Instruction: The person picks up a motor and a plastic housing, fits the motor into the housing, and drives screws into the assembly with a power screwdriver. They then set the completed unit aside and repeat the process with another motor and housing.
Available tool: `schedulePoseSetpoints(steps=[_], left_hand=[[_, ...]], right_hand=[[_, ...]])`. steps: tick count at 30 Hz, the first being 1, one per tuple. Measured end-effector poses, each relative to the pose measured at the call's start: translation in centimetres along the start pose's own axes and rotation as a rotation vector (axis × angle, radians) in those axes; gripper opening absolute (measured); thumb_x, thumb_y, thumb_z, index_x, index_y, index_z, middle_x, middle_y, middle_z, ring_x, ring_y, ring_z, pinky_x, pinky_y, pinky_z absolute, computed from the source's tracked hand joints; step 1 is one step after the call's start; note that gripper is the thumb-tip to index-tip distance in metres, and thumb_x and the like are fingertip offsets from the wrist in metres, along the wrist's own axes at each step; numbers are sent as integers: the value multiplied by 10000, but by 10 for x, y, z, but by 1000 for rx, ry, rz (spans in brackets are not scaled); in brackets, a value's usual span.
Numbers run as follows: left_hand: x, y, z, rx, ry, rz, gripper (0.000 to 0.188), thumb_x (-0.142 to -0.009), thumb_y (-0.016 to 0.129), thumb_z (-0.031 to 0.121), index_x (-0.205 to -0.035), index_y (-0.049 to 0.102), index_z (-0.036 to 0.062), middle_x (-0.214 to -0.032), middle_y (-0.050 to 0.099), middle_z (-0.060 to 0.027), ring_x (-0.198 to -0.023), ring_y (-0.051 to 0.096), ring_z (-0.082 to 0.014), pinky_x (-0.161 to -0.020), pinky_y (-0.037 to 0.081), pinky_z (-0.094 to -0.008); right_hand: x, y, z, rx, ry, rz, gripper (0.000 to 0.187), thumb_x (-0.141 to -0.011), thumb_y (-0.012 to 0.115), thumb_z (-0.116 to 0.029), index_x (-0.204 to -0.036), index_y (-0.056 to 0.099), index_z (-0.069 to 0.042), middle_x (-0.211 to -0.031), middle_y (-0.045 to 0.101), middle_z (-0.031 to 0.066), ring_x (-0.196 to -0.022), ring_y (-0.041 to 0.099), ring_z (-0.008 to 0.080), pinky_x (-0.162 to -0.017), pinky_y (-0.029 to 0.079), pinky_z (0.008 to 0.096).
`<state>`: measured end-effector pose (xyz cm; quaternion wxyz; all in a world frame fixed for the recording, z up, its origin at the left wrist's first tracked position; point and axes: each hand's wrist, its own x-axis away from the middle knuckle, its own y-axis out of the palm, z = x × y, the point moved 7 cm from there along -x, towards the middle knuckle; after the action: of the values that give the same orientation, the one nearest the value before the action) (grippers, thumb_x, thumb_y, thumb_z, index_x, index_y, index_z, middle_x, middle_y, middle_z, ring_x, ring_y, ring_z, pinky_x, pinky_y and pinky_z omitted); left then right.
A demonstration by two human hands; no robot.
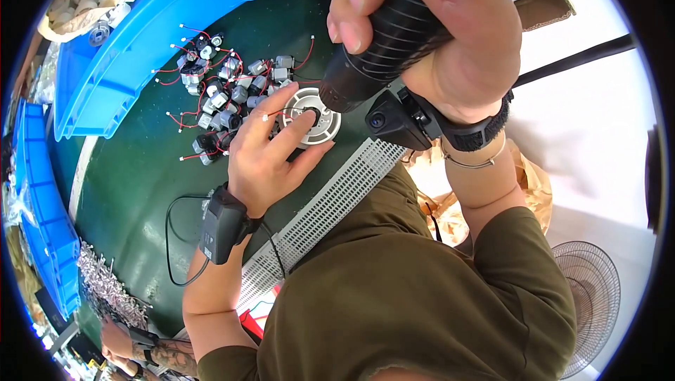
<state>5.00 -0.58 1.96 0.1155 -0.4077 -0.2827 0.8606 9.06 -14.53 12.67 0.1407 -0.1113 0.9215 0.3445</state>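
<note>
Silver disc point(314, 117) under left grip point(271, 152), black driver point(380, 50) in right grip point(450, 36)

Lying on the desk point(140, 170): a round disc-shaped part point(320, 126), with the left hand point(271, 152) resting on it, forefinger pressing its centre. Hovering just above and right of the disc: a ribbed power screwdriver point(383, 47), wrapped by the right hand point(450, 36). Sitting just left of the disc and touching the left hand: a heap of small wired motors point(221, 96). Standing behind the heap, toward the desk's far left: a plastic bin point(140, 36). Running along the desk's near edge, beneath the left wrist: a perforated strip point(330, 195). Piling at the desk's near-left corner: loose metal pins point(105, 286). Standing on the floor to the lower right: a fan point(590, 296).
</note>
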Motion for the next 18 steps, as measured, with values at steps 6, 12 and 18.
schedulePoseSetpoints(steps=[6, 12, 18], left_hand=[[-1, -1, 3, -17, -3, 4, 386, -578, 826, 117, -915, 656, 34, -1145, 570, -174, -892, 631, -283, -715, 539, -344], [-2, -1, 0, -7, 3, 10, 382, -580, 823, 113, -911, 651, 32, -1136, 572, -171, -856, 631, -271, -697, 536, -337], [-3, -2, 0, -1, 8, 8, 383, -581, 822, 113, -914, 648, 33, -1134, 571, -169, -848, 632, -269, -695, 535, -338]], right_hand=[[-17, 3, -9, 363, -183, -271, 310, -847, 567, -20, -1117, 467, 94, -802, 590, 113, -596, 576, 160, -505, 468, 252], [-5, 5, -7, 497, 140, 141, 306, -803, 621, -15, -1072, 499, 66, -691, 576, 62, -556, 552, 106, -496, 441, 218], [-18, 8, -6, 484, -131, -162, 291, -798, 602, -1, -1058, 492, 72, -666, 564, 71, -545, 552, 122, -491, 446, 226]])
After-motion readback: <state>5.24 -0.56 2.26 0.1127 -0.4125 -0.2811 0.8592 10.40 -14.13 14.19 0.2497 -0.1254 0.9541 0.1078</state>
